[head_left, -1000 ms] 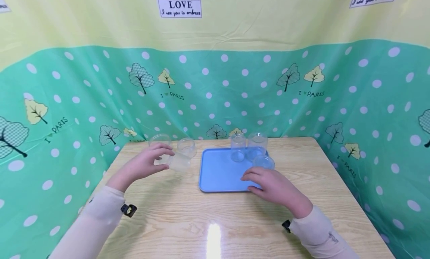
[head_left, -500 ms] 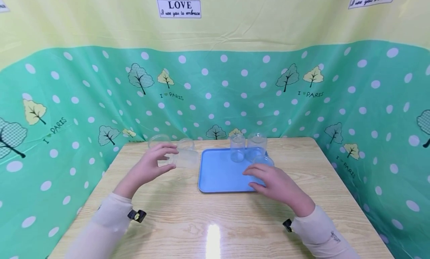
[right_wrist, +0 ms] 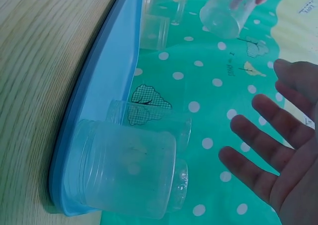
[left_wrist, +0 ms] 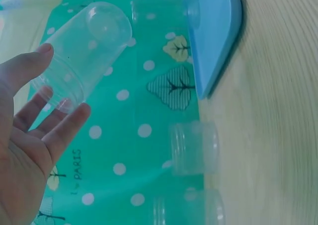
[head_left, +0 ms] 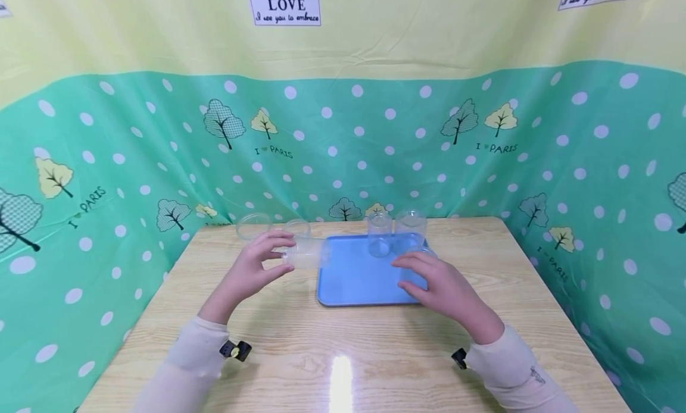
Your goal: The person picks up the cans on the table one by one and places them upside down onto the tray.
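Observation:
My left hand (head_left: 257, 267) grips a clear plastic jar (head_left: 311, 253) near its threaded mouth, thumb on one side and fingers on the other. The jar lies sideways in the air at the tray's left edge, its base toward the right. In the left wrist view the same jar (left_wrist: 94, 46) looks empty. My right hand (head_left: 447, 285) hovers over the right front of the blue tray (head_left: 354, 282), fingers spread and slightly bent, holding nothing. Close to it stands a clear jar (right_wrist: 129, 170) on the tray, partly hidden by the hand in the head view.
Two taller clear jars, a narrow one (head_left: 379, 237) and a wider one (head_left: 411, 231), stand at the tray's back right. Left of the tray, two more clear jars (left_wrist: 194, 148) stand on the wooden table (head_left: 289, 335). A patterned curtain (head_left: 343, 145) encloses the back and sides.
My left hand has moved right with the jar, from beside the jars on the left to the tray's left edge, and the jar has become more level. The right hand has shifted only slightly.

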Motion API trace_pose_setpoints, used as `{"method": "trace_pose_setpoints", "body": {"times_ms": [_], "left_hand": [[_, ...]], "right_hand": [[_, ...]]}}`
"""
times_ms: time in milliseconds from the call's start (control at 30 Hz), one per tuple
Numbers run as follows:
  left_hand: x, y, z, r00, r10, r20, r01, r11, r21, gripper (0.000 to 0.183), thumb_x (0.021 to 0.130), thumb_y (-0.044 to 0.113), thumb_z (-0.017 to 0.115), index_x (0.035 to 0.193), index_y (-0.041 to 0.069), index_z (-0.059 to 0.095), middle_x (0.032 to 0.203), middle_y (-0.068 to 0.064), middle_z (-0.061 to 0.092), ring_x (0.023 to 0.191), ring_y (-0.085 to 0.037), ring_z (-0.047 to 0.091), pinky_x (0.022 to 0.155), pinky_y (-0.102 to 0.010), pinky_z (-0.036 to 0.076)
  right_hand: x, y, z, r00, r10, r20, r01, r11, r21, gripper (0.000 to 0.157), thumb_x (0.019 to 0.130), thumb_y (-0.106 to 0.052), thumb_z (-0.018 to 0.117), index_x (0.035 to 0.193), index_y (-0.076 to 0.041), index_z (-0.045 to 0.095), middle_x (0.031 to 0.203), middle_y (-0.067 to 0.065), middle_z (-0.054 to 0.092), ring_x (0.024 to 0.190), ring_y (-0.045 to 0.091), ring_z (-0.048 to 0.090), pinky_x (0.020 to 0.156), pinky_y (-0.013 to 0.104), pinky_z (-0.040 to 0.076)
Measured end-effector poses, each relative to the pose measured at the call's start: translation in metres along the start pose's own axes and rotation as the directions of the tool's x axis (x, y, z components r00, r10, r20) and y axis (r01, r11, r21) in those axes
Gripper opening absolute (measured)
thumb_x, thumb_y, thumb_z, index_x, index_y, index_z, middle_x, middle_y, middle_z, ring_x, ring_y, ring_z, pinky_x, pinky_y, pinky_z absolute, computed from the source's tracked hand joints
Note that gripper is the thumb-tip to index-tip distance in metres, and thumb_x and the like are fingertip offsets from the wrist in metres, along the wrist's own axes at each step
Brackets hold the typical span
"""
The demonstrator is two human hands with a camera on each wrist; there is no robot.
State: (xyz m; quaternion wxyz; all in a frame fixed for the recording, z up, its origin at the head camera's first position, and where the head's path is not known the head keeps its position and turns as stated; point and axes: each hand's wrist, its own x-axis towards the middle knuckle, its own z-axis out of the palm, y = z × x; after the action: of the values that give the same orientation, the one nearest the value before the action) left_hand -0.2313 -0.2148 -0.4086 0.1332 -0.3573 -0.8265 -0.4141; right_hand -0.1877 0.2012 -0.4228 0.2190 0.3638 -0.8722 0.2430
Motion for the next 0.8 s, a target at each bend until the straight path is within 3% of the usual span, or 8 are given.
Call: {"method": "trace_pose_setpoints", "body": {"times_ms": [167,367,500,667,800], "left_hand": [[0.002,0.008,0.010,1.000,-0.019,-0.020,0.017,0.997,-0.070,0.046,0.080,0.012,0.078,0.123,0.016,0.062,0.136,-0.001,0.052,0.121,-0.018,0.054,0.087,-0.035,0.056],[0.003,0.017,0.022,0.999,-0.028,-0.043,0.020,0.986,-0.168,0.045,0.080,0.010,0.078,0.122,0.017,0.062,0.136,-0.007,0.051,0.122,-0.020,0.053,0.087,-0.041,0.056],[0.004,0.023,0.029,0.999,-0.031,-0.033,0.023,0.978,-0.207,0.044,0.081,0.011,0.077,0.122,0.015,0.062,0.137,-0.009,0.050,0.123,-0.020,0.052,0.089,-0.037,0.056],[0.003,0.027,0.038,0.999,-0.043,-0.016,0.038,0.969,-0.245,0.044,0.081,0.010,0.077,0.122,0.008,0.061,0.137,-0.008,0.050,0.125,-0.020,0.051,0.089,-0.032,0.056],[0.001,0.036,0.046,0.999,-0.045,-0.001,0.042,0.950,-0.309,0.044,0.081,0.005,0.075,0.122,0.005,0.060,0.137,-0.013,0.050,0.125,-0.019,0.051,0.089,-0.035,0.056]], "right_hand": [[0.000,-0.001,0.000,0.999,0.021,-0.034,-0.020,0.999,0.034,0.044,0.084,-0.025,0.075,0.125,-0.024,0.062,0.125,-0.012,0.058,0.116,0.008,0.056,0.093,0.029,0.053],[0.002,-0.001,-0.001,0.997,-0.020,-0.080,0.023,0.999,0.045,0.043,0.082,-0.022,0.077,0.123,-0.021,0.064,0.123,-0.012,0.059,0.116,0.007,0.056,0.095,0.021,0.049],[0.003,-0.002,-0.001,0.996,-0.020,-0.085,0.026,0.997,0.069,0.043,0.083,-0.022,0.076,0.124,-0.024,0.063,0.124,-0.012,0.058,0.117,0.006,0.055,0.098,0.015,0.045],[0.002,-0.003,-0.001,0.996,0.001,-0.093,0.008,0.995,0.103,0.048,0.082,-0.020,0.077,0.127,-0.028,0.060,0.127,-0.011,0.057,0.118,0.008,0.055,0.097,0.017,0.047],[0.003,-0.005,0.000,0.995,0.006,-0.099,0.009,0.989,0.149,0.049,0.082,-0.019,0.077,0.128,-0.026,0.059,0.128,-0.008,0.058,0.119,0.011,0.055,0.097,0.018,0.047]]}}
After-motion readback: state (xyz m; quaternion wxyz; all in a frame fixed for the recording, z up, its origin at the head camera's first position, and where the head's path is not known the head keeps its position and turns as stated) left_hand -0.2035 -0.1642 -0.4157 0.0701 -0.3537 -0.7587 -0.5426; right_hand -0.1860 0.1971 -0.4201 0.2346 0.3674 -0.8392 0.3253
